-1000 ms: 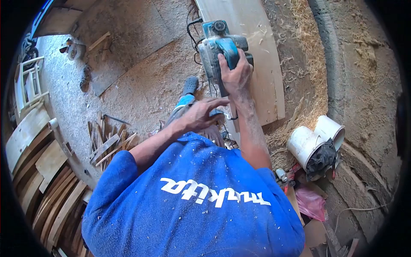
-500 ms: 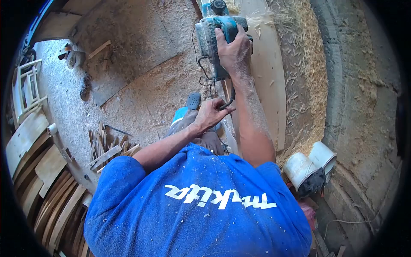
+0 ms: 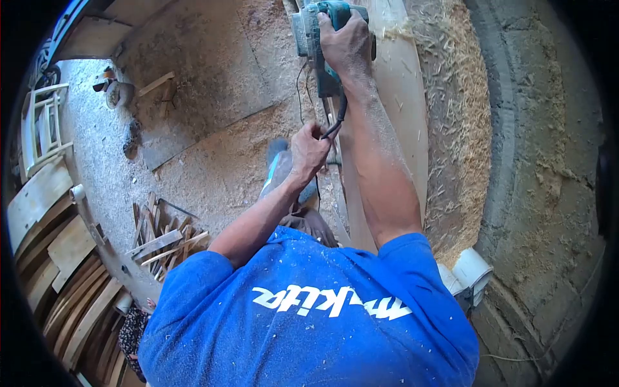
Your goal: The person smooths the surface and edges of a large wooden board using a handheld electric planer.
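Note:
My right hand is closed around the top handle of a teal electric planer, near the upper edge of the view. The planer rests on a long pale wooden board; its front end is cut off by the frame. A thick black power cord runs back from the planer's rear, past my right forearm. My left hand grips this cord behind the tool, fingers curled around it. Sawdust coats my right hand and forearm.
Shavings lie heaped right of the board. White buckets stand at the lower right. Scrap wood and stacked curved boards are on the left. Dark patterned fabric shows at the lower left. A foot is below my left hand.
My right hand and the planer have moved forward along the board, towards the top of the view. My left hand has followed with the cord. Patterned fabric has appeared at the lower left.

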A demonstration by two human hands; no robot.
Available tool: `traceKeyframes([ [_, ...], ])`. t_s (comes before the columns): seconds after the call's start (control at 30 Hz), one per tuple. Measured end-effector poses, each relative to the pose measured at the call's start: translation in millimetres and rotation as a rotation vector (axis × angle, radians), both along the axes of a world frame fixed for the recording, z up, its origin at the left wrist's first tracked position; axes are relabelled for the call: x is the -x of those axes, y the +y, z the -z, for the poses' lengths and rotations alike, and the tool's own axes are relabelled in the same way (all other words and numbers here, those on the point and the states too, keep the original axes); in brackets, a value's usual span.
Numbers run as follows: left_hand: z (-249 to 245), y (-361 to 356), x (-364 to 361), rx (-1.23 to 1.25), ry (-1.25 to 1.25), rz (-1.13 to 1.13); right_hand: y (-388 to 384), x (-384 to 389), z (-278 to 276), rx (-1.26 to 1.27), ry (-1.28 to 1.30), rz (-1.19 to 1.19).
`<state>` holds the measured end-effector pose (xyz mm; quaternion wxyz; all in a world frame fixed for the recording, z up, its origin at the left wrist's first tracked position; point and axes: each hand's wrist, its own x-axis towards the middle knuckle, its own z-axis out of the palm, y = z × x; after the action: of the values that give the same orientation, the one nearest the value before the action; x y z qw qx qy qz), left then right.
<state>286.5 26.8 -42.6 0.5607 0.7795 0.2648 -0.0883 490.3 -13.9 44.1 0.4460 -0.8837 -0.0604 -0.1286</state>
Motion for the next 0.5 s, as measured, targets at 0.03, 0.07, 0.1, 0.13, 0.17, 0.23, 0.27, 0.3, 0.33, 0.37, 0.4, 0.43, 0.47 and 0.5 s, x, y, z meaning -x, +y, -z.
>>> traceKeyframes([
  [0.03, -2.9, 4.9, -12.6, -0.034, 0.016, 0.000, 6.9, -12.0, 0.7, -0.013, -0.002, 0.014],
  [0.07, -2.5, 10.2, -25.9, -0.069, 0.030, -0.001, 14.2, -24.9, -1.2, -0.026, -0.006, 0.027],
  [0.1, -2.4, 16.1, -40.2, -0.069, -0.010, 0.010, 20.4, -40.1, -3.8, -0.027, -0.015, 0.025],
  [0.13, -1.9, 21.5, -54.9, -0.069, -0.018, 0.010, 25.8, -54.4, -5.8, -0.032, 0.015, 0.013],
  [0.17, -0.4, 26.6, -69.2, -0.035, -0.017, 0.015, 31.2, -68.0, -6.8, -0.037, 0.046, 0.001],
  [0.23, 0.7, 38.8, -98.4, 0.002, -0.013, 0.044, 43.6, -96.3, -10.0, -0.025, 0.027, -0.011],
  [0.27, 0.9, 45.3, -112.6, 0.041, 0.015, 0.056, 50.0, -113.0, -13.0, -0.015, 0.010, -0.024],
  [0.3, 8.5, 51.7, -124.9, 0.066, 0.042, 0.058, 57.2, -126.9, -18.0, 0.004, 0.028, -0.020],
  [0.33, 15.8, 58.4, -135.9, 0.091, 0.073, 0.058, 64.9, -142.4, -19.7, 0.005, 0.026, -0.019],
  [0.37, 15.3, 66.7, -148.9, 0.090, 0.068, 0.060, 72.8, -158.8, -20.6, 0.014, 0.023, -0.010],
  [0.4, 14.8, 74.9, -159.9, 0.101, 0.097, 0.082, 80.1, -175.2, -21.4, 0.023, 0.021, 0.002],
  [0.43, 15.0, 81.3, -170.2, 0.114, 0.127, 0.105, 86.3, -191.5, -21.5, 0.019, 0.042, -0.001],
  [0.47, 19.6, 85.6, -178.9, 0.115, 0.126, 0.110, 93.0, -207.1, -23.9, 0.020, 0.041, 0.005],
  [0.5, 24.6, 89.5, -187.6, 0.111, 0.100, 0.120, 99.5, -223.2, -24.7, 0.013, 0.058, 0.001],
])
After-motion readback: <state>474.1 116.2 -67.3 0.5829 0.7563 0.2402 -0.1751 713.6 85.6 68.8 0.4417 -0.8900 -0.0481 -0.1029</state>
